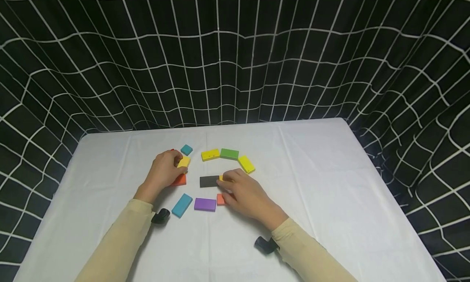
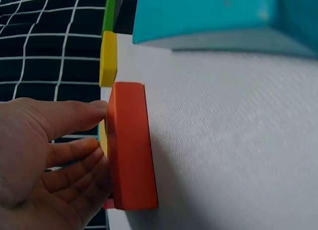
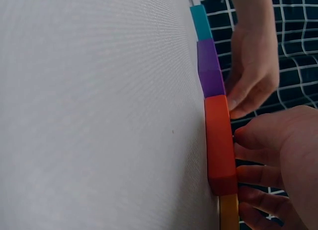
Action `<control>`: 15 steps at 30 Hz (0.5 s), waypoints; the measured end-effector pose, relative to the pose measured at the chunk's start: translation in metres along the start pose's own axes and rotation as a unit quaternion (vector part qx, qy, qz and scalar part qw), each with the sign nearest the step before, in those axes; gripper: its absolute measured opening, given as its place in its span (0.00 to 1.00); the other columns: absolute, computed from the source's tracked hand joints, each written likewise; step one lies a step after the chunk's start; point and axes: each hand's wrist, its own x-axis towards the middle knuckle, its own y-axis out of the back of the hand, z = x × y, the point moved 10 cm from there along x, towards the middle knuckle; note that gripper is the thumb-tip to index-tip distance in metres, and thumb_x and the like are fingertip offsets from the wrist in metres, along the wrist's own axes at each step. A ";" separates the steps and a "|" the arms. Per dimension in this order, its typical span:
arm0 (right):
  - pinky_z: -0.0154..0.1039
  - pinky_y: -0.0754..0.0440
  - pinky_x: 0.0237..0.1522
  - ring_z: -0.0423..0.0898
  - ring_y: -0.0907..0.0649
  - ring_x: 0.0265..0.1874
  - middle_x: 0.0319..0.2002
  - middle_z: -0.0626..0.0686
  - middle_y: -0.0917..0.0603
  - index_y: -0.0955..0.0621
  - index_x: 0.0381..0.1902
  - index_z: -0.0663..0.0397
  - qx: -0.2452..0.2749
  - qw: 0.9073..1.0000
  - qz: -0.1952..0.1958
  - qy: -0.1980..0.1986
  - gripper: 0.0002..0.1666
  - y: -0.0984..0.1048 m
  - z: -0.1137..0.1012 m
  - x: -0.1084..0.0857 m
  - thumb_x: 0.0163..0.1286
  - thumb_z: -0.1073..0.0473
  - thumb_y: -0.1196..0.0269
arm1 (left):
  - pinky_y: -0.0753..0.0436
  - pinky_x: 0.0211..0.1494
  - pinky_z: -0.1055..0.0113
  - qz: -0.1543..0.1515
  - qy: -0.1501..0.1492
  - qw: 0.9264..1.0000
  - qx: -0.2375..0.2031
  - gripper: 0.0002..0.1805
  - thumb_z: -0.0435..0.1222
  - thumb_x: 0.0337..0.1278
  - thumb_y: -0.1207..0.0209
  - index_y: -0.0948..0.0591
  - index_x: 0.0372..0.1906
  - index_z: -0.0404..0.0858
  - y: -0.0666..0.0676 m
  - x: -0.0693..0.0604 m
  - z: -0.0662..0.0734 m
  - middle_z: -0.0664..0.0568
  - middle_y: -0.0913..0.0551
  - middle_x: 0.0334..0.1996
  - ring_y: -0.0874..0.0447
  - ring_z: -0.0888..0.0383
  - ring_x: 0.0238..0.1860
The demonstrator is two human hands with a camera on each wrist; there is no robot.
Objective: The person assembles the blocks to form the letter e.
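Observation:
My left hand (image 1: 164, 170) pinches a yellow block (image 1: 184, 161) between thumb and fingers at the left of a ring of blocks. In the left wrist view a red-orange block (image 2: 131, 145) stands in front of the fingers and hides most of the grip. Over the ring's right side lies my right hand (image 1: 247, 192), fingers bent. Its fingertips touch a mostly covered yellow block (image 1: 221, 178) at the end of a black block (image 1: 209, 181). An orange block (image 1: 220, 199) shows partly under the thumb. From the right wrist, an orange block (image 3: 221, 145) hides the fingertips.
Yellow (image 1: 210, 155), green (image 1: 229, 154) and yellow (image 1: 246, 164) blocks form the far arc. A small teal block (image 1: 186, 149) lies far left. Nearer are blue (image 1: 182, 205) and purple (image 1: 205, 205) blocks. White cloth (image 1: 330, 192) covers the table; black netted curtain (image 1: 235, 61) surrounds its back and sides.

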 end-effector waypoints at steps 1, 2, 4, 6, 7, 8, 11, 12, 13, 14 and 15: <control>0.43 0.18 0.60 0.48 0.23 0.61 0.60 0.52 0.17 0.13 0.67 0.51 0.001 1.000 0.000 0.000 0.24 0.000 0.000 0.000 0.77 0.54 0.32 | 0.18 0.60 0.49 -0.001 0.000 1.000 0.000 0.24 0.36 0.63 0.25 0.15 0.60 0.28 -0.001 0.001 0.002 0.40 0.14 0.46 0.19 0.45 0.48; 0.42 0.18 0.61 0.48 0.23 0.61 0.60 0.52 0.17 0.13 0.68 0.50 0.000 1.000 -0.002 -0.002 0.24 0.000 0.000 0.000 0.77 0.54 0.32 | 0.18 0.60 0.49 -0.003 0.000 1.000 0.000 0.25 0.36 0.63 0.25 0.15 0.61 0.28 -0.002 0.002 0.003 0.40 0.14 0.46 0.19 0.45 0.48; 0.42 0.18 0.61 0.48 0.23 0.61 0.61 0.52 0.17 0.14 0.68 0.50 -0.001 1.000 -0.006 -0.006 0.24 0.000 0.001 0.000 0.77 0.53 0.32 | 0.17 0.61 0.49 -0.007 0.000 1.000 0.000 0.25 0.36 0.64 0.25 0.15 0.62 0.29 -0.003 0.003 0.006 0.40 0.14 0.47 0.19 0.45 0.48; 0.42 0.18 0.62 0.48 0.23 0.62 0.61 0.51 0.17 0.14 0.68 0.50 -0.003 1.000 -0.009 -0.009 0.25 -0.001 0.002 0.000 0.77 0.53 0.32 | 0.17 0.60 0.50 -0.009 0.001 1.000 0.000 0.25 0.36 0.65 0.25 0.15 0.63 0.29 -0.004 0.003 0.009 0.41 0.14 0.47 0.19 0.46 0.48; 0.42 0.18 0.62 0.48 0.23 0.62 0.61 0.51 0.17 0.14 0.68 0.50 -0.002 1.000 -0.009 -0.010 0.25 0.000 0.002 0.000 0.77 0.53 0.32 | 0.17 0.60 0.51 -0.010 0.000 1.000 0.000 0.25 0.36 0.65 0.25 0.15 0.63 0.30 -0.005 0.004 0.010 0.41 0.14 0.47 0.19 0.46 0.48; 0.42 0.18 0.62 0.47 0.23 0.62 0.61 0.51 0.17 0.14 0.68 0.49 -0.003 1.000 -0.010 -0.011 0.25 -0.001 0.002 0.000 0.77 0.53 0.32 | 0.16 0.60 0.51 -0.011 -0.001 1.000 -0.001 0.25 0.36 0.65 0.26 0.15 0.63 0.30 -0.005 0.004 0.012 0.41 0.14 0.48 0.19 0.46 0.48; 0.42 0.18 0.61 0.48 0.23 0.61 0.60 0.51 0.17 0.13 0.68 0.50 -0.001 1.000 -0.007 -0.009 0.24 0.000 0.001 0.001 0.77 0.53 0.32 | 0.17 0.62 0.50 -0.014 -0.010 1.000 -0.002 0.25 0.36 0.66 0.26 0.15 0.63 0.30 -0.008 0.005 0.016 0.40 0.13 0.50 0.18 0.46 0.49; 0.42 0.18 0.61 0.47 0.23 0.61 0.60 0.51 0.17 0.13 0.67 0.50 0.000 1.000 -0.006 -0.009 0.24 0.001 0.001 0.001 0.77 0.53 0.32 | 0.17 0.63 0.50 -0.015 -0.013 1.000 -0.004 0.25 0.35 0.66 0.26 0.15 0.64 0.30 -0.008 0.006 0.016 0.40 0.13 0.51 0.17 0.46 0.50; 0.42 0.18 0.61 0.47 0.23 0.61 0.60 0.51 0.17 0.13 0.67 0.50 0.000 1.000 -0.006 -0.008 0.24 0.001 0.001 0.001 0.76 0.53 0.32 | 0.17 0.64 0.49 -0.016 -0.016 1.000 -0.005 0.24 0.35 0.66 0.26 0.15 0.64 0.30 -0.009 0.006 0.017 0.39 0.13 0.52 0.17 0.46 0.51; 0.42 0.18 0.61 0.47 0.23 0.61 0.60 0.51 0.17 0.13 0.68 0.50 0.000 1.000 -0.006 -0.009 0.24 0.000 0.001 0.001 0.77 0.53 0.32 | 0.18 0.64 0.48 -0.018 -0.019 1.000 -0.006 0.24 0.35 0.66 0.27 0.15 0.64 0.30 -0.010 0.006 0.018 0.39 0.13 0.53 0.17 0.45 0.52; 0.42 0.18 0.61 0.47 0.23 0.61 0.60 0.51 0.17 0.13 0.68 0.50 0.000 1.000 -0.007 -0.009 0.24 0.000 0.000 0.001 0.77 0.54 0.32 | 0.18 0.65 0.48 -0.018 -0.022 1.000 -0.008 0.24 0.35 0.66 0.27 0.15 0.64 0.30 -0.010 0.007 0.019 0.39 0.13 0.54 0.16 0.45 0.52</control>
